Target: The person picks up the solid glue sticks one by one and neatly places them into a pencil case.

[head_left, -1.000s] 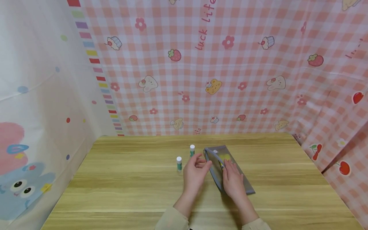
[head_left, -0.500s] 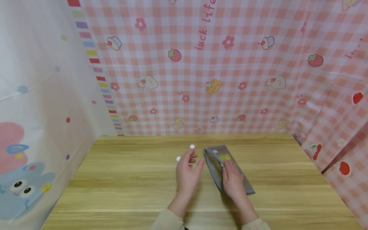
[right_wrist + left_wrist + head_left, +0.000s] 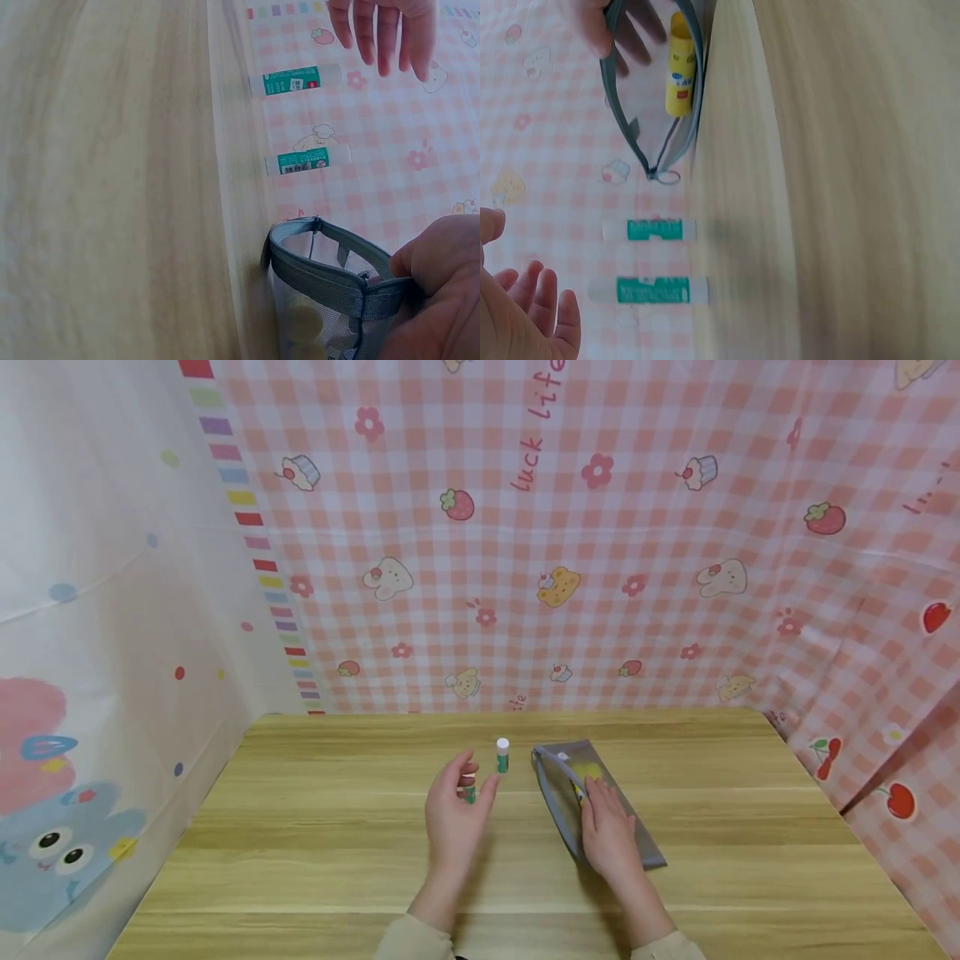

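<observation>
My left hand (image 3: pixel 453 818), fingers relaxed and thumb apart, is beside a green-and-white glue stick (image 3: pixel 468 795). In the head view its fingers partly cover that stick. In the left wrist view a gap shows between the fingertips and the stick (image 3: pixel 652 290). A second glue stick (image 3: pixel 502 758) of the same kind stands upright farther back. To the right, my right hand (image 3: pixel 611 831) pinches the upper edge of a grey mesh zip pouch (image 3: pixel 643 852), whose mouth gapes toward the left. Inside the pouch lies a yellow glue stick (image 3: pixel 679 82).
The wooden table (image 3: pixel 315 835) extends on both sides of the hands. A pink checked cloth (image 3: pixel 480 552) hangs behind its back edge, and a white printed cloth (image 3: pixel 127 610) hangs at the left.
My left hand has moved left, away from the pouch mouth, to the nearer glue stick. The farther glue stick is uncovered again. The right hand and pouch stay put.
</observation>
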The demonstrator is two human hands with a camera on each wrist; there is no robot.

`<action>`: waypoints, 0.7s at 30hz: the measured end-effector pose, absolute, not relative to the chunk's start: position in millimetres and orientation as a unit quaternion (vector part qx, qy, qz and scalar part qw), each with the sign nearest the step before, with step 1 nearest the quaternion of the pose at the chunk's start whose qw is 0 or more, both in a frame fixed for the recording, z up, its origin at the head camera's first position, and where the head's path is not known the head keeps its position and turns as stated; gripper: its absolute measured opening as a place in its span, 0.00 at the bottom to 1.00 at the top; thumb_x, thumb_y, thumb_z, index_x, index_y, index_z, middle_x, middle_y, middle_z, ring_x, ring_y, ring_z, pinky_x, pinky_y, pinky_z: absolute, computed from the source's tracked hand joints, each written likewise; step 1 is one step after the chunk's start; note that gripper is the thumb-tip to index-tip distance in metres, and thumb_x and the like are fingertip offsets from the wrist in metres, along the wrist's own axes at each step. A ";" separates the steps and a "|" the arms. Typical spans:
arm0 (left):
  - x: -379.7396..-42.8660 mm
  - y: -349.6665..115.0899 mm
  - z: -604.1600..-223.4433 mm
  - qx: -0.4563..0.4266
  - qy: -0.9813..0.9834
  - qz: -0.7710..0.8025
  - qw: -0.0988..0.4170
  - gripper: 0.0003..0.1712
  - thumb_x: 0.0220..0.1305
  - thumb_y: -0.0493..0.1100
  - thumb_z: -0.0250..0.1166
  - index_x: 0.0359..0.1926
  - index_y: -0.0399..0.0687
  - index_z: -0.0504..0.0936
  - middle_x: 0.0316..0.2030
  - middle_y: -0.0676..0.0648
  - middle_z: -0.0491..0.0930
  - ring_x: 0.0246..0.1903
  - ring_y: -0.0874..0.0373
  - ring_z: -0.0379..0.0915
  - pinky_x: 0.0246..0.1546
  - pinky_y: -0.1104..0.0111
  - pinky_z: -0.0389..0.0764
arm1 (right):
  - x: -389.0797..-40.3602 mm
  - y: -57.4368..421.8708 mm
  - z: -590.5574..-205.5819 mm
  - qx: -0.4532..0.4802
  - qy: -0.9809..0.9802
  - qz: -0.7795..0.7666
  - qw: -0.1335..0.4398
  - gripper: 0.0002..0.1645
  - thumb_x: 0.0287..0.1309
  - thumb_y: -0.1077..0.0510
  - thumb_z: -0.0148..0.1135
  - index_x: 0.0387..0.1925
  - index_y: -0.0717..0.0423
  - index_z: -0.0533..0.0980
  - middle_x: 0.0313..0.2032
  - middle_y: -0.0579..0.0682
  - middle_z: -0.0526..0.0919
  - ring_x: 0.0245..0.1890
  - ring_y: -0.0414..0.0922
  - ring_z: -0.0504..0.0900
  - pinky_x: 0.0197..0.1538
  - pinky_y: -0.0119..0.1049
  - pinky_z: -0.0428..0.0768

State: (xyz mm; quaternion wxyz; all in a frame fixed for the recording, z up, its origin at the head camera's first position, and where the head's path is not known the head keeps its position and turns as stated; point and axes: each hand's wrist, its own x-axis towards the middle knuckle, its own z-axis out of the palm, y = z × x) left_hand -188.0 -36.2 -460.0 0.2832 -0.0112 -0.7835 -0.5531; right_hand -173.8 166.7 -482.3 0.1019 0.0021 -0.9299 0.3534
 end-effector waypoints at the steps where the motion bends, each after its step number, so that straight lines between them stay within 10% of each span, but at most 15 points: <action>1: -187.4 -38.4 -460.1 -0.009 -0.783 -0.554 0.284 0.24 0.55 0.40 0.76 0.53 0.41 0.81 0.40 0.48 0.83 0.38 0.51 0.78 0.39 0.56 0.82 | -174.0 166.5 -482.4 0.002 -0.930 0.354 0.101 0.25 0.73 0.63 0.43 0.66 0.72 0.65 0.67 0.72 0.63 0.68 0.70 0.59 0.61 0.79 0.51; 21: -195.6 -73.2 -470.8 0.038 -0.801 -0.543 0.249 0.28 0.55 0.42 0.76 0.56 0.39 0.79 0.47 0.44 0.83 0.45 0.48 0.78 0.47 0.53 0.79 | -173.6 166.6 -481.8 0.001 -0.930 0.353 0.102 0.25 0.74 0.63 0.43 0.66 0.71 0.65 0.67 0.71 0.63 0.68 0.70 0.59 0.61 0.79 0.52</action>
